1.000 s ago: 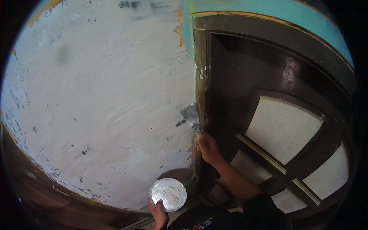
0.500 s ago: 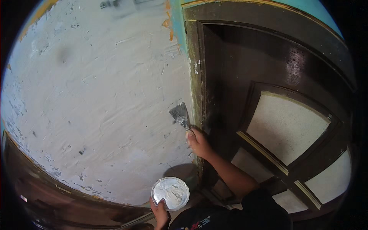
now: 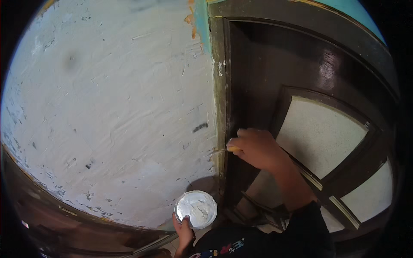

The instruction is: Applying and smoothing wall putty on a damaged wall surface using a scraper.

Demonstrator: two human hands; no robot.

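Observation:
My right hand (image 3: pixel 256 148) is closed on the yellow handle of a putty knife (image 3: pixel 233 148), beside the dark wooden door frame (image 3: pixel 220 81). The blade is seen nearly edge-on and points left toward the whitish, patchy wall (image 3: pixel 116 103) at its edge by the frame; whether it touches cannot be told. Low in the middle, my left hand (image 3: pixel 184 232) grips a round container (image 3: pixel 210 202) of white putty (image 3: pixel 197 210), with the thumb over its rim.
A dark brown door (image 3: pixel 266 60) with pale panels (image 3: pixel 322 137) fills the right side. Turquoise paint (image 3: pixel 200 26) shows along the frame above. Dark wood (image 3: pixel 47 215) runs along the lower left, and a bit of tiled floor shows at the bottom.
My right hand has swung rightward and turned, so the knife blade, earlier flat-on over the wall, now lies sideways. The container sits slightly further right in the picture.

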